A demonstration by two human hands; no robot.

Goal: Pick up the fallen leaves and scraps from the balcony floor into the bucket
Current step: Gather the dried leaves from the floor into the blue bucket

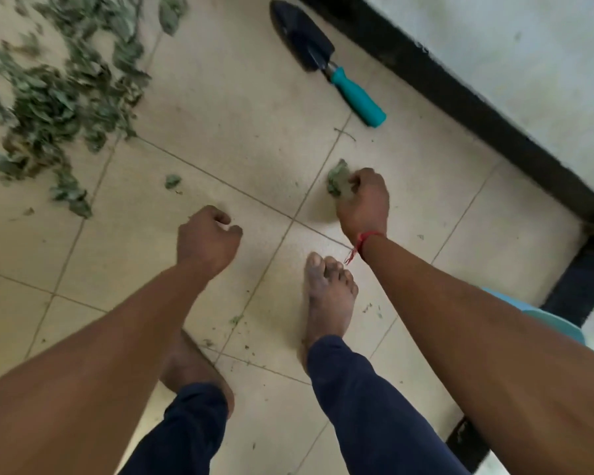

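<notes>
My right hand (pixel 366 200) grips a small clump of green leaves (pixel 338 180) above the beige tiled floor; the leaves stick out past the fingers on the left. My left hand (pixel 208 240) hangs over the tiles with its fingers curled and nothing in it. A big pile of dry green leaves (pixel 59 84) covers the floor at the upper left. One loose leaf (pixel 172 181) lies between that pile and my hands. A light blue rim, perhaps the bucket (pixel 542 320), shows at the right behind my right forearm.
A garden trowel (pixel 326 60) with a dark blade and teal handle lies on the tiles at the top centre. A black skirting and white wall (pixel 494 63) run along the right. My bare feet (pixel 330 296) stand on the tiles among small leaf crumbs.
</notes>
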